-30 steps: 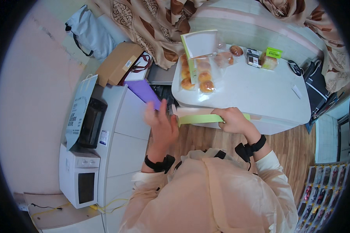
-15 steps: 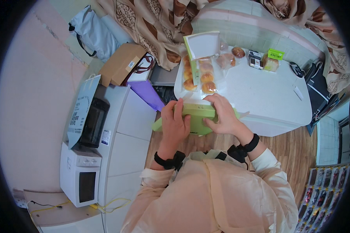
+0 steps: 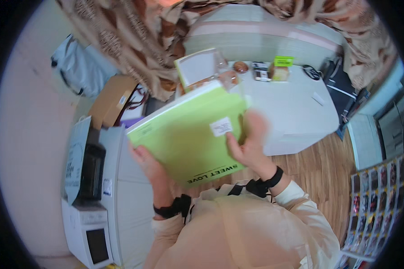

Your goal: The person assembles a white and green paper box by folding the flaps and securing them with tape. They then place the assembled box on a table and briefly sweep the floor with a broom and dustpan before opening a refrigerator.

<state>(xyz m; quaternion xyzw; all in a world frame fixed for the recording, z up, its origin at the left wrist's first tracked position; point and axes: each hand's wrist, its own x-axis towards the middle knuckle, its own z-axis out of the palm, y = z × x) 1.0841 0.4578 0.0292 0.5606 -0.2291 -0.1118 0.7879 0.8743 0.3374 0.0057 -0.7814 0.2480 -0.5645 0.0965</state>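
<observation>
Green box [image 3: 184, 143] turned broad face up vs sec ago; L hand [image 3: 150, 167] fingers gripping left edge, R hand [image 3: 252, 150] fingers gripping right, thumb by label [image 3: 221, 126].

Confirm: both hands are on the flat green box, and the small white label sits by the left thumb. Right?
Wrong thumb: the head view shows the small white label by the thumb of the right hand, not the left. The left hand and right hand are both on the flat green box.
</observation>
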